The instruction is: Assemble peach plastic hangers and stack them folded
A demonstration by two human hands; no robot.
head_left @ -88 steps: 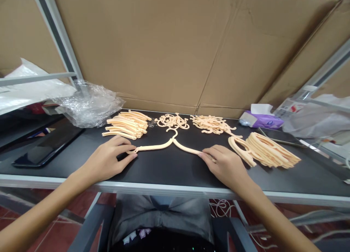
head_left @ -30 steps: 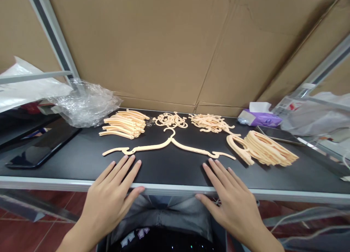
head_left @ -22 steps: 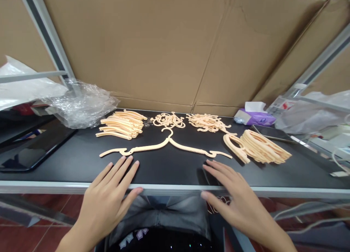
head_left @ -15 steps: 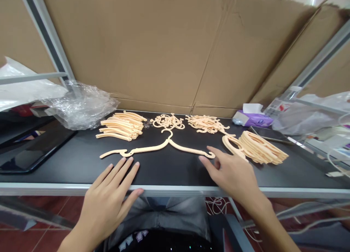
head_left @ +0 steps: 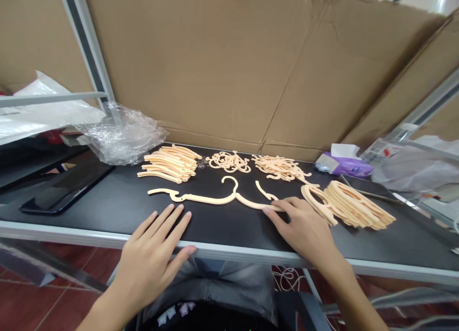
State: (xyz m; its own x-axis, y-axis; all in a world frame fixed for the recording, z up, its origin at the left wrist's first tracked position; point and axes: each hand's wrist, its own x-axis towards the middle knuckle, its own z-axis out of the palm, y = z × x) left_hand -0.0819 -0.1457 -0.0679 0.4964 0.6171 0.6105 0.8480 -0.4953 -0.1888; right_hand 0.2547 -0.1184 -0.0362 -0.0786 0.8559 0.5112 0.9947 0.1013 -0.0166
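Across the table (head_left: 222, 229): a hanger (head_left: 215, 200) is lying flat just beyond the left hand (head_left: 147, 252) and running into the grasp of the right hand (head_left: 306, 228); its hook (head_left: 236, 183) is pointing away, between the two.
Left hand: palm down, fingers spreading on the table, tips stopping just short of the hanger; holding nothing.
Right hand: thumb and forefinger pinching the hanger's right arm near its outer end; contact partly hiding beneath the fingers.
End piece (head_left: 263, 190): curving from beyond the right fingers back toward the hook; its joint is hiding, so attachment cannot be told.
Hanger handling: appearing light, stiff and smooth, probably plastic; slim joints are likely calling for gentle force, and sliding seems possible.
Hold points: mid-arm for steadying, close beside the joint for turning.
Piles: strips (head_left: 170, 163) are lying beyond the left hand, loose hooks (head_left: 229, 162) centrally, small parts (head_left: 278, 167) beyond the right; a stack (head_left: 358, 206) is sitting to the right hand's right.
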